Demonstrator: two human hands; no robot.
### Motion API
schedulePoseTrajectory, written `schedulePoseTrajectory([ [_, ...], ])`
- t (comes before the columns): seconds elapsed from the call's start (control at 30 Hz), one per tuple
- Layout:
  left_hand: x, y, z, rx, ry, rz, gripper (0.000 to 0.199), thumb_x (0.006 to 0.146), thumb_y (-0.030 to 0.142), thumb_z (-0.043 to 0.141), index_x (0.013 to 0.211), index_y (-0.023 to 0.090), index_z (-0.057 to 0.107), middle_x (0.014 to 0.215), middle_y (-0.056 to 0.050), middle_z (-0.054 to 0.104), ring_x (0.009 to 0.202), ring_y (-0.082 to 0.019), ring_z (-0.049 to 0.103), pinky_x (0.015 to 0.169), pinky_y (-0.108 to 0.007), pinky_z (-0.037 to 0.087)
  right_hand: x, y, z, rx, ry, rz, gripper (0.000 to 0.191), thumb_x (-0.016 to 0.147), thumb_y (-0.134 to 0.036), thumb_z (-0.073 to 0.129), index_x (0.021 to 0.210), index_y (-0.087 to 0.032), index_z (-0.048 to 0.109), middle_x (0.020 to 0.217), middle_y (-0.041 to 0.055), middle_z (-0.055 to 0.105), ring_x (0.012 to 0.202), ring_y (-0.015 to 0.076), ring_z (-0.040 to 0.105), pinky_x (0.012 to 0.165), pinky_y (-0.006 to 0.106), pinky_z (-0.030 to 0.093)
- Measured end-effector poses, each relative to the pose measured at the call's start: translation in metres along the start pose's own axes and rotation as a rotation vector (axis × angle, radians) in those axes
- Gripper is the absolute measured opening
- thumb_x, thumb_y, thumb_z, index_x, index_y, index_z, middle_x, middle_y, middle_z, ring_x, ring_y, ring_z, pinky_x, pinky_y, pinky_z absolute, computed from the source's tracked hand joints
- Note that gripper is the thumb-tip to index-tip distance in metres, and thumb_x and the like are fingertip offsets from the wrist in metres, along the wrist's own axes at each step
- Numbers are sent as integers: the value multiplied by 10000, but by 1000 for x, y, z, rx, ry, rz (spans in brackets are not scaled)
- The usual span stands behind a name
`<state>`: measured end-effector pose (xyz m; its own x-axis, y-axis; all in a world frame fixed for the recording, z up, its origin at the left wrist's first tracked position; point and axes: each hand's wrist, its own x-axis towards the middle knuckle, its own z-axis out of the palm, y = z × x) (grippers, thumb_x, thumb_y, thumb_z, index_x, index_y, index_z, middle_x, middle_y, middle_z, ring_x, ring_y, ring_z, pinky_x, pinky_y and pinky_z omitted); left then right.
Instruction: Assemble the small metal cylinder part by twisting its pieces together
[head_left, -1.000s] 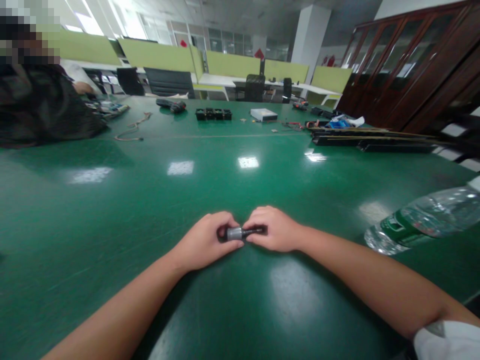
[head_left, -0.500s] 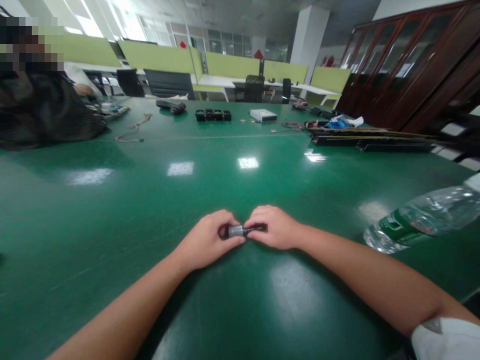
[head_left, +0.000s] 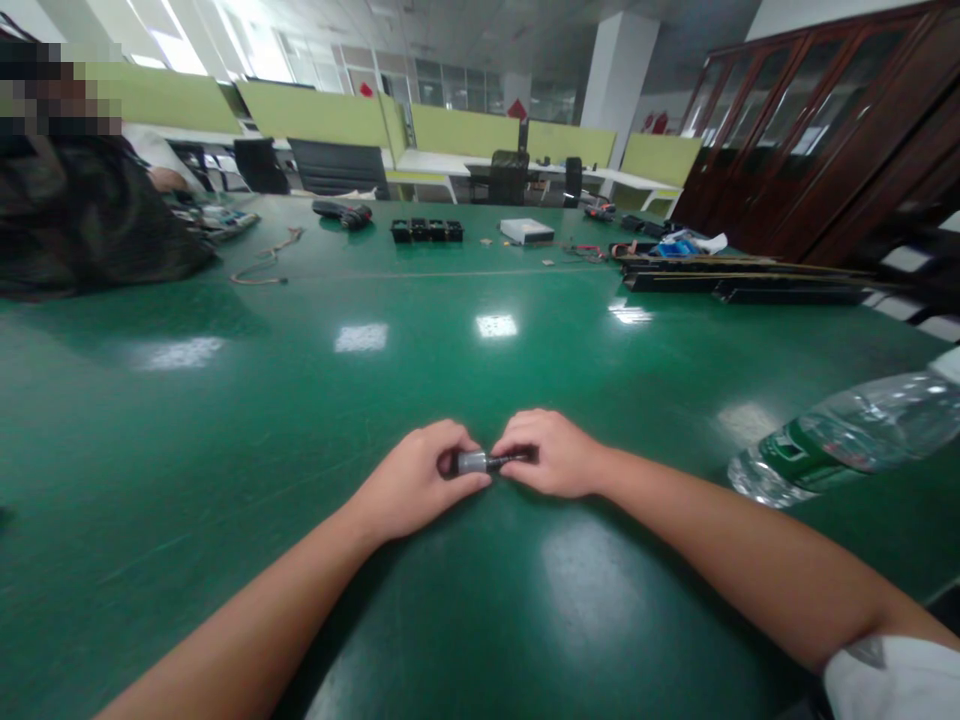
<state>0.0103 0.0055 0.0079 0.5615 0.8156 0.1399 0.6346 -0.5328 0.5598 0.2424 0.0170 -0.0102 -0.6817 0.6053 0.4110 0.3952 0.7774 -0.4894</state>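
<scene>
Near the middle of the green table (head_left: 420,370), my left hand (head_left: 416,480) grips a short grey and black cylinder (head_left: 472,462) between thumb and fingers. A thin dark shaft (head_left: 504,461) runs from the cylinder's right end toward my right hand (head_left: 551,455). The thumb and fingers of my right hand are closed around this shaft, whose far end is partly hidden in the palm. Both hands are low over the table with their fingertips almost meeting. Whether the cylinder and the shaft are one piece I cannot tell.
A clear plastic bottle (head_left: 817,450) with a green label lies at the right. Black blocks (head_left: 427,231), a white box (head_left: 526,232), a beige cord (head_left: 262,265) and long dark strips (head_left: 735,280) lie farther back. A person in dark clothing (head_left: 82,215) is at the far left.
The fingers of my right hand have shifted very slightly to the right along the thin shaft. My left hand keeps its grip on the cylinder. The person's head at the left has moved slightly.
</scene>
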Motion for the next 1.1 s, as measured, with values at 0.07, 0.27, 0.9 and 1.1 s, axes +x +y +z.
schedulePoseTrajectory([
  [0.07, 0, -1, 0, -1, -1, 1, 243, 817, 423, 707, 886, 194, 666, 760, 8, 601, 690, -164, 559, 634, -267, 387, 0, 0, 0, 0, 1, -2, 156, 785, -143, 702, 938, -156, 728, 853, 48, 724, 805, 177, 638, 782, 299, 472],
  [0.27, 0, 0, 0, -1, -7, 1, 234, 820, 418, 704, 891, 198, 665, 767, 9, 608, 695, -164, 564, 637, -267, 391, 0, 0, -1, 3, -5, 6, 145, 778, -142, 698, 919, -161, 723, 841, 43, 720, 794, 177, 635, 777, 301, 473],
  [0.9, 0, 1, -1, 15, -3, -8, 250, 815, 435, 693, 886, 197, 666, 762, 6, 610, 688, -163, 559, 629, -265, 393, -3, 6, -4, 6, 4, 42, 110, 748, -214, 750, 842, -172, 713, 771, 16, 693, 740, 155, 614, 747, 286, 447],
  [1.1, 0, 0, -1, 10, 1, -12, 256, 817, 443, 691, 883, 198, 664, 766, 3, 618, 690, -165, 563, 621, -262, 398, -3, 9, -5, 18, 4, 44, 87, 756, -217, 745, 822, -174, 708, 765, 16, 694, 729, 151, 616, 736, 281, 447],
])
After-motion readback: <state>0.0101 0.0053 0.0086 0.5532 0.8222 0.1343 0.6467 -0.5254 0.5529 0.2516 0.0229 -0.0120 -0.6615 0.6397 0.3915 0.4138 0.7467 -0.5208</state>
